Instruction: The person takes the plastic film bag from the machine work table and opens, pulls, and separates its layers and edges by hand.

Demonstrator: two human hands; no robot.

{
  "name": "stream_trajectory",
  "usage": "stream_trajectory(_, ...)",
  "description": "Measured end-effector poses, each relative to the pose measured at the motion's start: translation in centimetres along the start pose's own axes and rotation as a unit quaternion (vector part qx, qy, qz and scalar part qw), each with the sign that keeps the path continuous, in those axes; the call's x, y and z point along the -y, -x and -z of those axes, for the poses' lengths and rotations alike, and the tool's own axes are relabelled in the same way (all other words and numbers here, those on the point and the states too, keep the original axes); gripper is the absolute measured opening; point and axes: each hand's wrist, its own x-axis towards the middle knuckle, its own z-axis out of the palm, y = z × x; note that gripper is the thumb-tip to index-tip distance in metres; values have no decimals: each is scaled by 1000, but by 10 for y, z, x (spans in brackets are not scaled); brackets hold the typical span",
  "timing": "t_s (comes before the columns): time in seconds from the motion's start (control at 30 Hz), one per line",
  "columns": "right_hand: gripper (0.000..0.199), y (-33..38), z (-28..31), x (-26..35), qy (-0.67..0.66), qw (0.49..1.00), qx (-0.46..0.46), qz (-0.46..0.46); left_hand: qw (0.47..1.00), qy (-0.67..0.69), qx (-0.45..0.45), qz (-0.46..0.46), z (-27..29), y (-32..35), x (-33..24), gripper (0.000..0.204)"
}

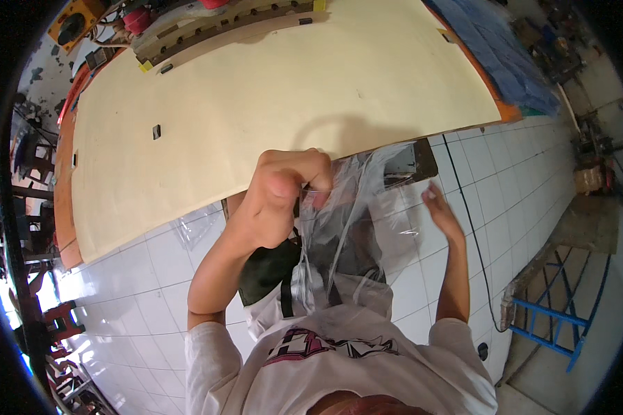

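Left hand: the left hand point(284, 190) is fisted, its grip clamped on the top edge of a clear, crinkled plastic bag point(356, 228) held in front of the chest.
Right hand: the right hand point(439, 207) touches the bag's far side, fingers loosely spread, not closed on it.
Progress: the bag seems only partly opened; a black fabric item point(270, 270) hangs below, outside it.
Nearby: large pale plywood desk point(277, 97); white tiled floor point(152, 277).
Hidden: the bag's contents are blurred by glare.
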Motion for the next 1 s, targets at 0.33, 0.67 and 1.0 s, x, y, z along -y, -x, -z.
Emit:
stream_trajectory(0.33,67,48,-31,-25,-337,938,79,0,981,159,-33,104,-16,-8,2,73)
stream_trajectory(0.67,17,63,-17,9,-263,964,19,-37,977,199,-38,71,-20,-8,7,28)
stream_trajectory(1.0,10,110,104,2,-192,931,-305,-51,987,33,120,-106,-68,13,12,28)
